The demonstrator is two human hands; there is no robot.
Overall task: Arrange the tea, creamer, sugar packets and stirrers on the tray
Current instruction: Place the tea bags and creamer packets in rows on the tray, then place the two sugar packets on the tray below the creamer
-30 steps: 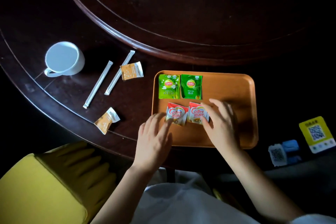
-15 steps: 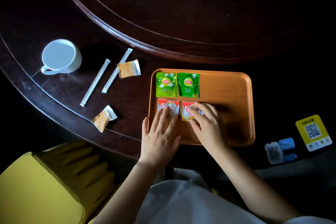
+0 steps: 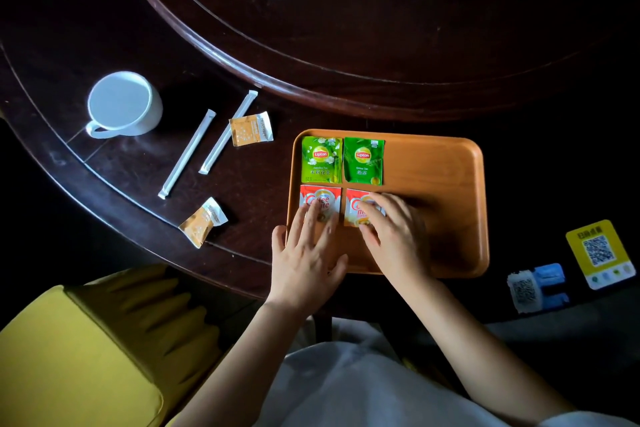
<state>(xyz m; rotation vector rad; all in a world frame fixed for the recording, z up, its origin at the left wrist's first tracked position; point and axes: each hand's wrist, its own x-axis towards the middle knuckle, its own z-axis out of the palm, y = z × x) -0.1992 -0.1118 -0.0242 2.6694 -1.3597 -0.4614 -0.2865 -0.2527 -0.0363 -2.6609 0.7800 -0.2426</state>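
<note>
An orange tray (image 3: 446, 170) lies on the dark table. Two green tea packets (image 3: 321, 159) (image 3: 363, 160) sit side by side in its far left corner. Below them lie two red creamer packets (image 3: 313, 196) (image 3: 354, 204). My left hand (image 3: 306, 256) rests flat with its fingertips on the left creamer packet. My right hand (image 3: 394, 232) presses its fingers on the right one. Two orange sugar packets (image 3: 251, 128) (image 3: 201, 222) and two white wrapped stirrers (image 3: 188, 152) (image 3: 230, 130) lie on the table left of the tray.
A white cup (image 3: 123, 104) stands at the far left. A raised round turntable edge (image 3: 263, 80) curves behind the tray. A yellow QR card (image 3: 601, 253) and a blue-and-white tag (image 3: 535, 286) sit at the right. A yellow chair cushion (image 3: 76, 350) is at lower left.
Both hands slid the two creamer packets up and left, straightening them into a row right under the tea packets. My fingers now lie flat on them.
</note>
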